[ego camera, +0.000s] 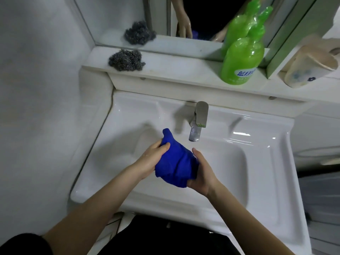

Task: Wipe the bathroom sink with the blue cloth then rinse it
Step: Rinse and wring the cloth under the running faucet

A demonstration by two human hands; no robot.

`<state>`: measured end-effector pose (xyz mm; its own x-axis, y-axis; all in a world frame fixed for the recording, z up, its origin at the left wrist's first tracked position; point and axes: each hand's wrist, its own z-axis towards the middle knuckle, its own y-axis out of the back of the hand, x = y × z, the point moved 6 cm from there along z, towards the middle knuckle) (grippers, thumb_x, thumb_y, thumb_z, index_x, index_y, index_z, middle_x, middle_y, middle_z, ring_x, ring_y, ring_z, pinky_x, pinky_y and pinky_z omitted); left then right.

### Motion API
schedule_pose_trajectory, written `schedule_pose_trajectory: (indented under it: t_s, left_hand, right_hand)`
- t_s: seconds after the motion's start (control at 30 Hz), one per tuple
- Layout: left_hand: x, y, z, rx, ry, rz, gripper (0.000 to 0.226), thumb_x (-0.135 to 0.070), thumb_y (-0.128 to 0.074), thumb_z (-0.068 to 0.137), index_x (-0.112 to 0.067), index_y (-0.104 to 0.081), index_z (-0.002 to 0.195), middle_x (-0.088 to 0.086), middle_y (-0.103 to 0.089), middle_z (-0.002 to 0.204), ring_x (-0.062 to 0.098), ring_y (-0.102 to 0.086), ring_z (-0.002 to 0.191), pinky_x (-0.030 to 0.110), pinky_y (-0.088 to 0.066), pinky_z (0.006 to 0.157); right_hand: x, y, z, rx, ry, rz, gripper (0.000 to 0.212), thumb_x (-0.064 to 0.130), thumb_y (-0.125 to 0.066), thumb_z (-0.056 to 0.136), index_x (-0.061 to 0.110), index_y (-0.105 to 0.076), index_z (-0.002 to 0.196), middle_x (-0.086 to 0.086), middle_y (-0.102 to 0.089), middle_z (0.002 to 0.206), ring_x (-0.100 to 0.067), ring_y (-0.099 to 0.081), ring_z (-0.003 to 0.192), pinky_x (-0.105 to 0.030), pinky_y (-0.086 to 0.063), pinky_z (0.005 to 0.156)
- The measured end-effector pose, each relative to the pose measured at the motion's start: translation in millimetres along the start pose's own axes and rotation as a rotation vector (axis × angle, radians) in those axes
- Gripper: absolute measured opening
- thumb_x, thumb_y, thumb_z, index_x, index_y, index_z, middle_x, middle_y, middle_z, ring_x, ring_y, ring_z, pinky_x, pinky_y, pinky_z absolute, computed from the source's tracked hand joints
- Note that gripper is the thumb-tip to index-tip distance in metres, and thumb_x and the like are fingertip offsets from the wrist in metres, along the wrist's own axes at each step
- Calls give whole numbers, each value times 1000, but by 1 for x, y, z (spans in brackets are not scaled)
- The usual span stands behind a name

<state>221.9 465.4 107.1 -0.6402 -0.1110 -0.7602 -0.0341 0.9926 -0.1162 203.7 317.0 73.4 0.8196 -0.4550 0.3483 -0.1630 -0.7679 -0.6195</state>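
Observation:
A bunched blue cloth [176, 159] is held above the basin of the white bathroom sink [257, 162]. My left hand [152, 159] grips its left side, thumb laid over the fabric. My right hand [202, 173] cups and grips its right and lower part. One corner of the cloth sticks up toward the back. The metal tap [199, 118] stands just behind and to the right of the cloth; I see no water running from it.
On the white ledge behind the sink lie a steel wool scrubber [127, 60] at left, a green bottle [242, 57] at right and a beige cup [309, 67] on its side at far right. A mirror stands behind the ledge, a wall to the left.

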Motion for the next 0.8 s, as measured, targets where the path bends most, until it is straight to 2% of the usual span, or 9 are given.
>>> schedule_pose_trajectory:
  t_s: [0.13,0.23,0.33,0.4,0.43,0.5,0.57,0.67,0.8]
  left_hand:
    - [9,-36,-7,202,108,-70,62,-58,-32,99,-8,-59,123,8,-65,126,15,-64,113,30,-46,100]
    - [-5,-38,-16,373,116,-7,60,-68,-30,95,-18,-49,123,1,-62,110,12,-59,106,27,-43,89]
    - [-26,-16,-18,438,51,17,53,-45,-54,88,-8,-59,126,1,-66,124,19,-61,119,33,-50,100]
    - [-35,2,-15,344,-172,278,43,-9,-57,90,-16,-57,132,-1,-58,139,16,-55,129,24,-48,103]
    - [-38,9,-13,269,-353,556,59,2,-56,85,-23,-52,138,-5,-49,146,13,-47,136,21,-44,105]
    - [-29,11,-6,226,-630,1019,91,2,-61,74,-39,-31,149,-10,-23,159,12,-23,148,27,-32,116]
    - [-12,4,2,242,-762,1160,102,-10,-73,71,-45,-19,150,-9,-5,161,19,-12,151,29,-28,118]
    - [-12,-19,1,315,-992,1019,87,-11,-75,73,-34,-33,146,1,-16,158,20,-35,140,25,-40,110]
    - [-4,-33,12,445,-1000,1133,79,-11,-72,77,-32,-38,145,3,-57,135,16,-56,112,25,-48,95]
  right_hand:
    - [-4,-25,-4,127,39,-338,57,47,-72,81,24,-58,131,-6,-64,131,-24,-62,120,-50,-54,91]
    - [-13,-28,-1,69,38,-339,51,38,-73,83,20,-59,128,-4,-68,123,-20,-66,113,-43,-54,91]
    - [-8,-17,3,62,-11,-202,51,24,-80,75,11,-58,118,-6,-66,94,-19,-64,78,-31,-52,64]
    - [-1,-13,1,126,-90,-119,51,18,-78,69,10,-55,113,-5,-59,88,-18,-56,67,-27,-45,54]
    - [2,-14,-1,168,-137,-89,53,16,-78,66,8,-55,114,-5,-59,88,-17,-54,65,-26,-43,51]
    - [6,-20,-8,296,-233,-53,55,16,-78,65,5,-54,114,-4,-59,86,-16,-53,61,-24,-43,47]
    - [3,-25,-10,440,-327,-84,50,19,-76,70,4,-55,113,-3,-59,83,-13,-53,58,-21,-43,45]
    - [-9,-32,-11,612,-477,-181,47,25,-71,77,3,-54,114,0,-61,80,-11,-56,59,-19,-47,46]
    - [-18,-19,-3,598,-641,-357,44,32,-74,75,7,-56,107,3,-61,74,-8,-55,54,-16,-42,42]
